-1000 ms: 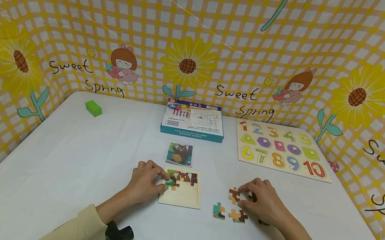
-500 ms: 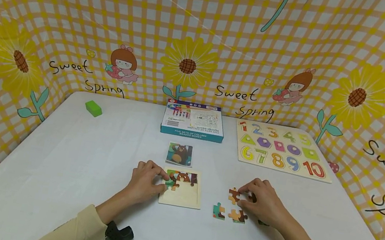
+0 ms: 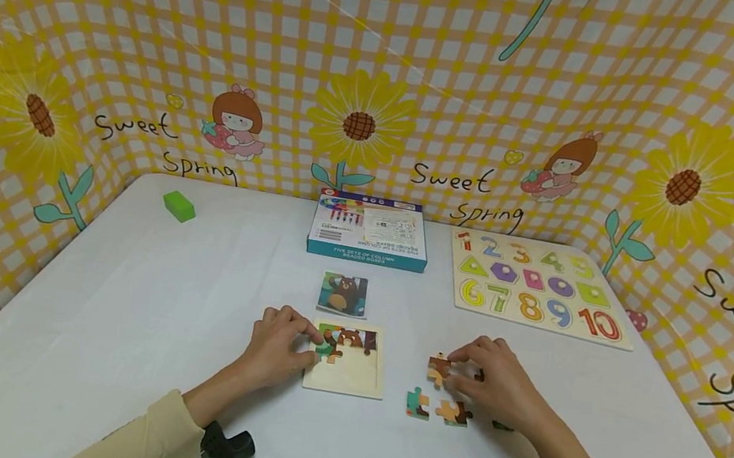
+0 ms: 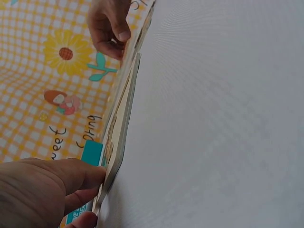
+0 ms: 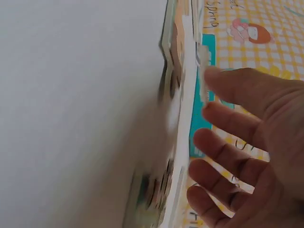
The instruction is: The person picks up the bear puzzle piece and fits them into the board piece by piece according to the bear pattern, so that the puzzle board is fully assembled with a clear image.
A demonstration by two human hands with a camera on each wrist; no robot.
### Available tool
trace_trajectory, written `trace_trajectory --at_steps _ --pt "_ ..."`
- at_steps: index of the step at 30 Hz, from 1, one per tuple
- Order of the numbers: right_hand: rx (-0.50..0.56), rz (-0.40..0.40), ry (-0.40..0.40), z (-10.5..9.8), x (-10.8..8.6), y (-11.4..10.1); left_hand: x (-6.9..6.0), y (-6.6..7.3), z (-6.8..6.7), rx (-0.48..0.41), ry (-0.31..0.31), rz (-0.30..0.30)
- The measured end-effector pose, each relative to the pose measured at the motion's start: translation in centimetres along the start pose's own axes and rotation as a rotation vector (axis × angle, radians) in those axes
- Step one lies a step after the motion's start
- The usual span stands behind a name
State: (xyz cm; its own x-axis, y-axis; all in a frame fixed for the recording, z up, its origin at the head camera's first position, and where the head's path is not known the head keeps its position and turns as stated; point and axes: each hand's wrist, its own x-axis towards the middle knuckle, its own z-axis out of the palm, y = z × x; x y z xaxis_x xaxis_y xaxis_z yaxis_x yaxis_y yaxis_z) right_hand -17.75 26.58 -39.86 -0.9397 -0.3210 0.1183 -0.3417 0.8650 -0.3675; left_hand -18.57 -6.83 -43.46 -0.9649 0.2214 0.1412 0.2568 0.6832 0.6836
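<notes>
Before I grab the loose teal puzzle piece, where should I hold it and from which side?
I'd come down from above and pinch the teal piece by its far and near edges. It looks flat on the table, and the peach-and-brown piece sits close on its right, leaving less finger room there.

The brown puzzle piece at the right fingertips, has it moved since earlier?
Yes, slightly: in the head view, the brown puzzle piece, pinched by the right hand, has shifted left, closer to the wooden tray, which has stayed put.
</notes>
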Motion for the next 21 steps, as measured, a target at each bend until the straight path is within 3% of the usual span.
trace_trajectory --at_steps 21 --pt "0.038 -0.158 -0.036 3.2 4.3 -7.7 0.1 -0.3 0.2 -0.009 -0.002 -0.002"
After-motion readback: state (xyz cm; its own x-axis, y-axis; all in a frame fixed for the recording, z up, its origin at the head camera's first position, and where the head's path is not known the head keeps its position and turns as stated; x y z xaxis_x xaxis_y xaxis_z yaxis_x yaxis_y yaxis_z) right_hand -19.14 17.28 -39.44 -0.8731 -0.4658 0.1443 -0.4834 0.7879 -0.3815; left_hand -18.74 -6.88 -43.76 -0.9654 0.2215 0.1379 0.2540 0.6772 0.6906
